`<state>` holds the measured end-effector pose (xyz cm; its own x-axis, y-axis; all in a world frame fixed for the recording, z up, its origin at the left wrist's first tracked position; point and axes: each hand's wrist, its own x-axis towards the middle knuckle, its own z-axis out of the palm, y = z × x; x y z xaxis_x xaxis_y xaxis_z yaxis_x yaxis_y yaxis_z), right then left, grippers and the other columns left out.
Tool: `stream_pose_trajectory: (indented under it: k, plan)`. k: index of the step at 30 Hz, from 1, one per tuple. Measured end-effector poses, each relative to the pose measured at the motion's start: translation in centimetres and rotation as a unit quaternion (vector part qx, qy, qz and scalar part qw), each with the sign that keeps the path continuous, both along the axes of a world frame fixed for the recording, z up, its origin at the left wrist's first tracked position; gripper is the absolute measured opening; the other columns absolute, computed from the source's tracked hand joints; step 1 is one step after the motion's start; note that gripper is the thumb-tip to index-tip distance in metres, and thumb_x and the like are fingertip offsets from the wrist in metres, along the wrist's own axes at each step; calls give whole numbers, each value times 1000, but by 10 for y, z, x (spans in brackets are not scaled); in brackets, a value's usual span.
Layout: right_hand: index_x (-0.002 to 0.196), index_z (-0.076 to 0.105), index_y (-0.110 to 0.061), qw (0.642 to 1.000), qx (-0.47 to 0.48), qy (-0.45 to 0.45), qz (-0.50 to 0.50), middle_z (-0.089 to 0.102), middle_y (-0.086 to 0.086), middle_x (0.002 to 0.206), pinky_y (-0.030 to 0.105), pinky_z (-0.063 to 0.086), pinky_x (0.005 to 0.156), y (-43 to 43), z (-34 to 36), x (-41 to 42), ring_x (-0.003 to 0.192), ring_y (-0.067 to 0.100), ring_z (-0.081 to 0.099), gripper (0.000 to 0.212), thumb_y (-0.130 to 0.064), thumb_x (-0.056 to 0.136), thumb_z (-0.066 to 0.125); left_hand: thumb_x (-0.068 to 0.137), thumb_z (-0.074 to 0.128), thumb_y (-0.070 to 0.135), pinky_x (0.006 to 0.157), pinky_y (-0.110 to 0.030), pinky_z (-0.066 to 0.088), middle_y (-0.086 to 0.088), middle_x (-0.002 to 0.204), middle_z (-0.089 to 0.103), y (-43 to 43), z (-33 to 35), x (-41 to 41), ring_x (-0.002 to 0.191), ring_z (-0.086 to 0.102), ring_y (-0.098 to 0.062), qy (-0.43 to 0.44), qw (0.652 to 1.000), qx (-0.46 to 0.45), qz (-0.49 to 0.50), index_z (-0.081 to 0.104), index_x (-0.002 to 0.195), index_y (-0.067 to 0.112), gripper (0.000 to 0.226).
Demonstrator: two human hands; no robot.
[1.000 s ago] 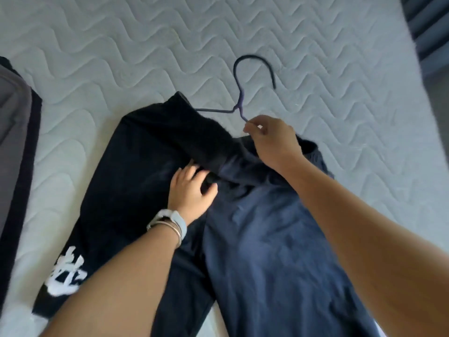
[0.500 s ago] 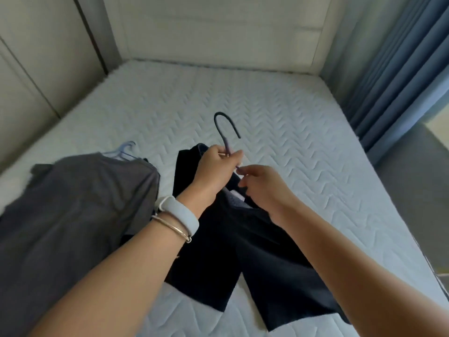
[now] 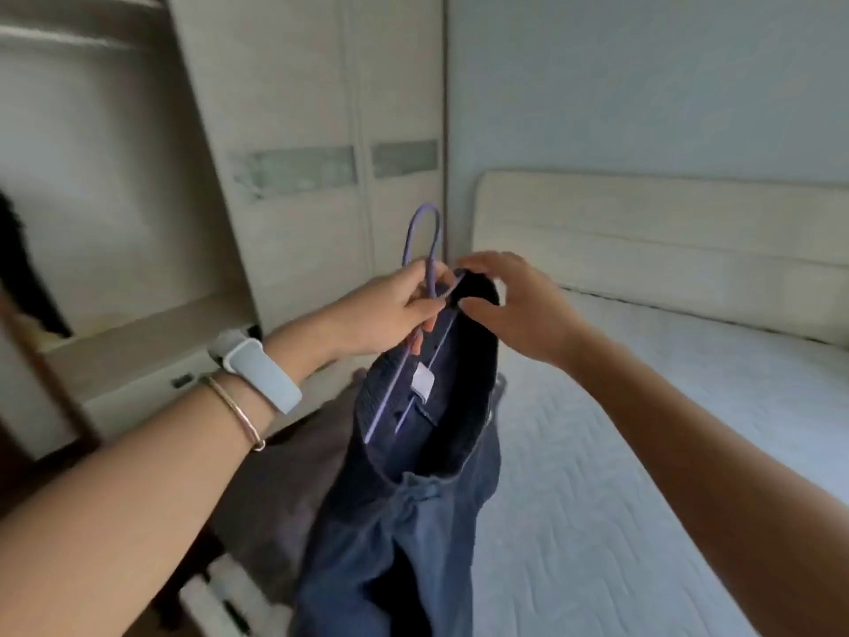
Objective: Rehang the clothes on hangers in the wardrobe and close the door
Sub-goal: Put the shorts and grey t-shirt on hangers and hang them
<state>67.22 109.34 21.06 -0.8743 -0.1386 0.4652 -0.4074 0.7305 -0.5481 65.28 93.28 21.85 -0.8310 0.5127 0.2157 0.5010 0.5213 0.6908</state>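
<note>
At far left, an open pale-wood wardrobe (image 3: 92,177) shows its interior, with a dark garment (image 3: 23,278) already hanging at the frame edge. Its closed cream doors (image 3: 321,154) stand further right.

The left hand (image 3: 390,314), wearing a pale blue wristband (image 3: 262,374) and a thin gold bangle (image 3: 239,416), pinches the neck of a thin purple wire hanger (image 3: 431,273), hook upward. A pair of dark navy cotton shorts (image 3: 413,521) hangs from it in mid-air, waistband threaded over the hanger's arm.

The right hand (image 3: 519,310) cups the top of the waistband with fingers and thumb curved on either side. Whether it truly grips the cloth cannot be told.

Below the left forearm, a grey garment (image 3: 285,475) lies on the white quilted mattress (image 3: 643,452) before a cream headboard (image 3: 643,232).

Half a second ago the shorts were still spread on the mattress. Now they are lifted clear and the view has swung toward the wardrobe. The hanging step looks finished for this garment. Carrying it to the wardrobe likely comes next, with the grey garment and the door still to do.
</note>
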Motion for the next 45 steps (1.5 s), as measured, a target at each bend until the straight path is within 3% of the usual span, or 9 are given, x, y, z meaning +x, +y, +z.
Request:
stream_pose_trajectory:
  k: [5, 10, 12, 17, 20, 24, 38, 42, 45]
  plan:
    - [125, 52, -16, 985, 6, -7, 170, 64, -6, 89, 23, 44, 89, -107, 51, 1, 91, 14, 61, 38, -23, 89, 57, 93, 49, 12, 64, -28, 48, 5, 71, 62, -104, 53, 43, 51, 54, -17, 106, 989, -2, 101, 51, 115, 9, 22]
    - [114, 60, -15, 964, -19, 36, 262, 48, -9, 63, 11, 35, 57, -232, 66, -4, 56, 3, 42, 25, -22, 93, 51, 90, 55, 21, 66, -25, 47, 7, 78, 62, -223, 63, 68, 51, 55, -5, 205, 949, 71, 228, 57, 94, 31, 12]
    - [110, 61, -17, 961, -51, 39, 270, 41, -9, 57, 11, 33, 49, -284, 64, -10, 47, 3, 39, 22, -24, 94, 49, 92, 52, 23, 65, -17, 42, 12, 96, 60, -283, 66, 74, 60, 57, 1, 235, 923, 59, 297, 54, 110, 32, 20]
    - [71, 51, -31, 933, -133, 11, 335, 37, 6, 66, 24, 29, 56, -414, 58, -20, 61, 15, 34, 21, -34, 92, 51, 91, 40, 51, 85, -27, 35, -7, 126, 61, -449, 69, 103, 115, 56, -25, -30, 860, -241, 449, 63, 115, 12, 50]
    - [68, 47, -29, 919, -120, -4, 375, 38, 11, 67, 27, 30, 60, -489, 55, -20, 64, 18, 35, 25, -32, 93, 50, 91, 42, 49, 96, -32, 40, 1, 106, 70, -518, 71, 113, 103, 61, -19, -135, 873, -231, 407, 72, 94, 14, 46]
    - [84, 55, -6, 910, -99, -11, 402, 37, 4, 65, 16, 31, 54, -558, 56, -36, 67, 17, 37, 28, -31, 94, 48, 95, 44, 27, 71, -29, 31, -3, 74, 45, -589, 59, 98, 71, 38, -15, -78, 875, -235, 416, 57, 68, 8, 35]
    - [85, 54, -6, 911, -78, -20, 405, 37, 6, 63, 9, 29, 41, -739, 20, -235, 44, 6, 30, 30, -34, 94, 47, 94, 46, 26, 71, -19, 46, -1, 87, 65, -752, 21, -105, 74, 61, -12, 75, 852, -63, 514, 67, 101, 8, 28]
    - [90, 58, -6, 915, -92, -34, 391, 39, -1, 58, 7, 32, 44, -791, 26, -304, 49, 7, 34, 30, -34, 93, 49, 94, 42, 34, 89, -26, 45, 7, 101, 65, -767, 30, -159, 92, 63, -10, 132, 876, -76, 458, 62, 114, 16, 33]
    - [90, 62, -12, 915, -102, -41, 388, 44, -4, 56, 5, 34, 45, -823, 31, -346, 50, 6, 42, 22, -33, 90, 56, 92, 49, 32, 70, -10, 40, 14, 88, 57, -780, 20, -214, 73, 55, 4, 140, 894, -120, 409, 62, 114, 18, 29]
